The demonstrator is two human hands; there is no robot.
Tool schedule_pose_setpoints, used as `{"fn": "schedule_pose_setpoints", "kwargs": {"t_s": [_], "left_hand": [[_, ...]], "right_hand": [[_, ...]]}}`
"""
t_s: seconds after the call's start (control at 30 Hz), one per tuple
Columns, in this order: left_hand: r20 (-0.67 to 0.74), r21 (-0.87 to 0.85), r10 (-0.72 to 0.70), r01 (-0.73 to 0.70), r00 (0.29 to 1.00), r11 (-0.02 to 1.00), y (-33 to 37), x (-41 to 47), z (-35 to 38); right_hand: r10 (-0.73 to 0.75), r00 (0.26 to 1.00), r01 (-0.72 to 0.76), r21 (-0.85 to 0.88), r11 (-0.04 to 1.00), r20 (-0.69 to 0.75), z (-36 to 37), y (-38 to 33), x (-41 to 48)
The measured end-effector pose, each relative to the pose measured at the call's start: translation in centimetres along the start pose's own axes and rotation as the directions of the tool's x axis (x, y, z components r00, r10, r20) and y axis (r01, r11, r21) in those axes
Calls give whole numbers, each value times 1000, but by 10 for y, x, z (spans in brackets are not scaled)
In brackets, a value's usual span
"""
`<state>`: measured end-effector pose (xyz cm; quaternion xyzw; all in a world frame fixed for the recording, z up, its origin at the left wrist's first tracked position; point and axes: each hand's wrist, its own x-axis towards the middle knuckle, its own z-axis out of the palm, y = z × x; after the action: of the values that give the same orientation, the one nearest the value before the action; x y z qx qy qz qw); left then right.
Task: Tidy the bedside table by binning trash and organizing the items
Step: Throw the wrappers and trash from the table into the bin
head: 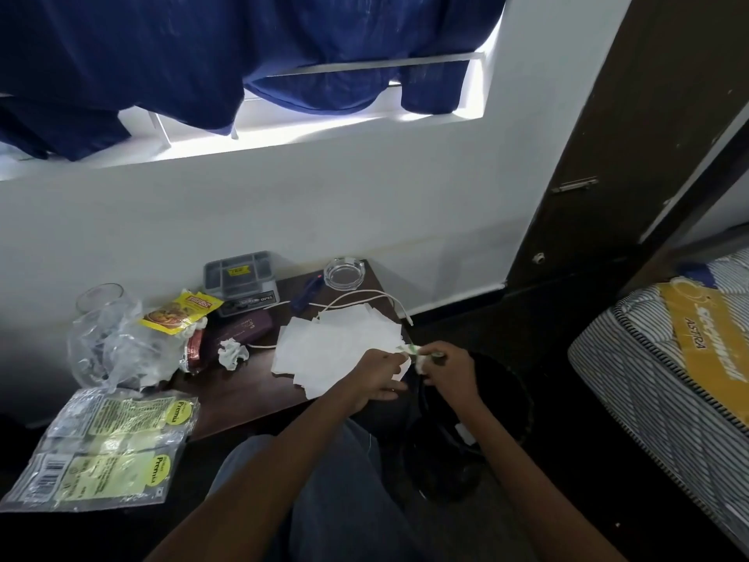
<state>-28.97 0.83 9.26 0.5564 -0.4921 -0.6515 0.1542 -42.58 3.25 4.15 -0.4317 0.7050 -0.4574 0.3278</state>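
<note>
A dark wooden bedside table [243, 395] carries a spread of white paper sheets [336, 342], a crumpled white tissue [232, 352], a maroon case [239, 332] and a yellow snack packet [182, 312]. My left hand [379, 377] and my right hand [446, 365] meet at the table's right edge. Together they pinch a small crumpled white-and-green wrapper [419, 354]. Directly below the hands stands a black bin [502, 403], mostly dark inside.
A grey organiser tray [239, 273], a glass ashtray [344, 273], a blue pen [308, 292] and a white cable [364, 296] sit at the back. Clear plastic bags [113, 342] and printed packets [101, 448] lie left. A striped mattress [664, 379] stands right.
</note>
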Motion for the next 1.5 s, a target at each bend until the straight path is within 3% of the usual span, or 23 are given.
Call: {"fn": "schedule_pose_setpoints", "kwargs": {"t_s": [0.07,0.13,0.2,0.3,0.43,0.53,0.63,0.7,0.77,0.83,0.87,0.93,1.0,1.03,1.07,1.1,1.17,1.23,1.4,1.5], "left_hand": [[-1,25,8,-8,1000,1000,0,-3,-4],[-4,47,21,-20,1000,999,-1,-6,-14],[-35,50,45,-43,998,998,-3,-8,-28],[-109,47,82,-77,991,996,-9,-10,-52],[-193,-50,82,-93,978,994,-28,-25,-94],[-360,-118,120,-173,925,978,-55,-39,-137],[-592,-57,124,-195,796,979,-90,-58,-182],[-750,-30,100,-185,653,982,-117,-74,-209],[-916,-23,11,-80,400,996,-146,-87,-230],[-968,-207,-210,36,133,978,-172,-99,-242],[-939,-330,-332,36,92,943,-188,-101,-244],[-825,-551,-523,-96,214,829,-211,-104,-244],[-647,-762,-644,-312,407,568,-230,-99,-247],[-585,-811,-631,-367,510,455,-238,-96,-249],[-571,-821,-586,-398,575,410,-245,-94,-250],[-596,-802,-536,-408,598,437,-250,-92,-249],[-659,-745,-487,-409,573,527,-254,-93,-249],[-717,-691,-490,-419,495,589,-255,-95,-253],[-834,-552,-445,-523,327,649,-256,-118,-261],[-861,-474,-453,-683,229,556,-248,-144,-272]], "right_hand": [[10,986,-34,-140,990,-166,-21,17,10],[83,971,-144,-271,952,-226,-42,39,21],[224,966,-257,-363,896,-131,-58,64,31],[307,951,-259,-477,840,24,-67,82,39],[361,930,-309,-385,870,68,-52,54,41],[349,923,-299,-270,915,163,-27,26,38],[278,925,-230,-201,952,260,1,-3,27],[236,907,-187,-168,968,350,22,-19,20],[204,875,-152,-151,977,440,44,-33,13],[179,846,-123,-143,982,502,66,-45,5],[170,834,-115,-137,984,525,76,-50,1],[160,811,-101,-134,986,563,96,-59,-9],[155,784,-83,-147,986,601,112,-66,-19],[154,771,-71,-157,985,617,118,-70,-25],[155,758,-61,-168,984,633,123,-74,-29],[156,746,-51,-179,982,647,127,-78,-33],[154,728,-27,-197,980,668,131,-86,-38],[146,723,-5,-207,978,675,132,-91,-40],[126,734,14,-201,979,667,132,-97,-43],[123,724,28,-206,978,679,137,-100,-46]]}}
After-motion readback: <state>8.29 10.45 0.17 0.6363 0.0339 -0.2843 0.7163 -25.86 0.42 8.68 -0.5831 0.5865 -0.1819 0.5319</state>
